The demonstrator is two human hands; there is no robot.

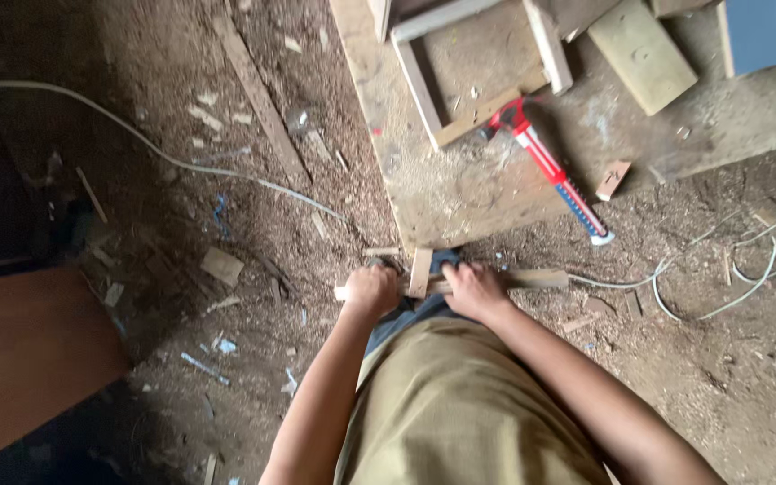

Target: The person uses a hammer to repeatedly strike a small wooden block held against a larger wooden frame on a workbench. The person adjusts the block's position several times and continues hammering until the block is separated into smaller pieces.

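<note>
A thin wooden strip (pixel 532 279) lay level across my front, just above the sawdust-covered floor (pixel 747 377), with a short wooden piece (pixel 420 271) set upright across it near its middle. My left hand (pixel 371 290) was closed around the strip at its left end. My right hand (pixel 473 288) was closed over the strip just to the right of the short piece, with the strip running on past it to the right. The two hands were near each other, the short piece standing between them. Whether the short piece was fixed to the strip could not be told.

Just beyond the strip lay the near corner of a large plywood board (pixel 460 193), flat on the floor and dusted with sawdust. On its far part rested a frame of pale wooden battens (pixel 420 85). A red and blue hammer (pixel 550 166) lay on the board, slanting towards its right edge, and a small wood block (pixel 612 179) lay just beside the handle. A white cable (pixel 145 144) ran across the floor to my left, and thin wires (pixel 765 260) looped on the floor to my right. A brown panel (pixel 20 359) stood at the left.
</note>
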